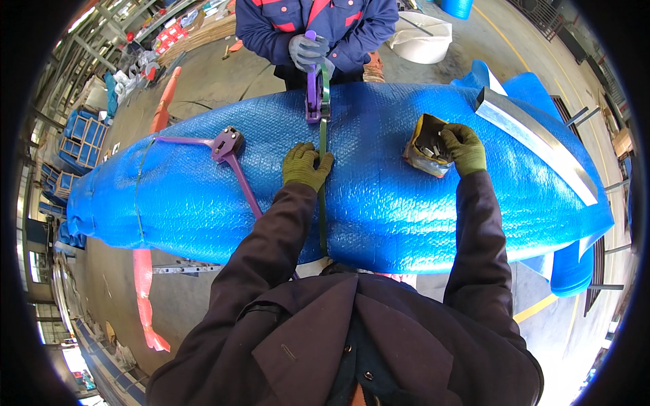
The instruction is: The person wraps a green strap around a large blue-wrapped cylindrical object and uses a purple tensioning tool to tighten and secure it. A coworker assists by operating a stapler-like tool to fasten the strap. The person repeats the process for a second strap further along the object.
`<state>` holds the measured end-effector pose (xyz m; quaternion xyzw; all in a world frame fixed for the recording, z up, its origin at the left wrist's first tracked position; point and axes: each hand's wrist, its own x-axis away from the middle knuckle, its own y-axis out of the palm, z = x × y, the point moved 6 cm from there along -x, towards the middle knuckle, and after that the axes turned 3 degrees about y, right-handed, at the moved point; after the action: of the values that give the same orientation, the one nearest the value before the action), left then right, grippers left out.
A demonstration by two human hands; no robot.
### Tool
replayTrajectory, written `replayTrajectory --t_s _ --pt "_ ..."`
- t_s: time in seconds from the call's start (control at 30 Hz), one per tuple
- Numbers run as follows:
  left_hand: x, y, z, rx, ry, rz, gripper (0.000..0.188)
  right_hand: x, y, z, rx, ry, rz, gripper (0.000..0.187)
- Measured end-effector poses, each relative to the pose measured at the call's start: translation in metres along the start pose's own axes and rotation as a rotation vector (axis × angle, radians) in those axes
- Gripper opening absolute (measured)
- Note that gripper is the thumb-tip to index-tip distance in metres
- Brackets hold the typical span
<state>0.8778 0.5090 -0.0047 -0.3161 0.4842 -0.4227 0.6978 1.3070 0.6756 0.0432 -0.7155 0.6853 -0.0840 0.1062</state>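
Observation:
A long bundle in shiny blue wrap [386, 203] lies across in front of me, with a green strap [322, 210] around its middle. My left hand [307, 166], in an olive glove, rests on the wrap with fingers apart, its thumb against the strap. My gloved right hand [466, 149] has its fingertips pinched at the mouth of an open bag [428, 167] of small grey metal pieces; what they hold is too small to make out. Left of my left hand lies a purple long-handled strapping tool [227, 145]. Across the bundle, a co-worker's gloved hand [308, 53] grips a purple strap tensioner [313, 95] on the strap.
A bent metal strip [535, 142] lies on the bundle's right part. Another thin strap [140, 189] circles its left end. Red wrapped lengths [144, 298] stick out beneath. Behind stands a white tub [421, 40]; blue wrapped crates [82, 142] are at far left.

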Motion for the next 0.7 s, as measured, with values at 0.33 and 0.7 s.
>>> replayTrajectory --t_s 0.33,0.7 --pt "0.0011 0.0033 -0.0031 -0.005 -0.022 -0.022 0.053 -0.0038 -0.0002 0.0056 -0.006 -0.020 0.012 0.025" --pt "-0.0025 -0.0028 -0.0053 0.138 -0.222 -0.155 0.062 -0.0032 -0.0010 0.0050 -0.013 -0.036 0.022 0.024"
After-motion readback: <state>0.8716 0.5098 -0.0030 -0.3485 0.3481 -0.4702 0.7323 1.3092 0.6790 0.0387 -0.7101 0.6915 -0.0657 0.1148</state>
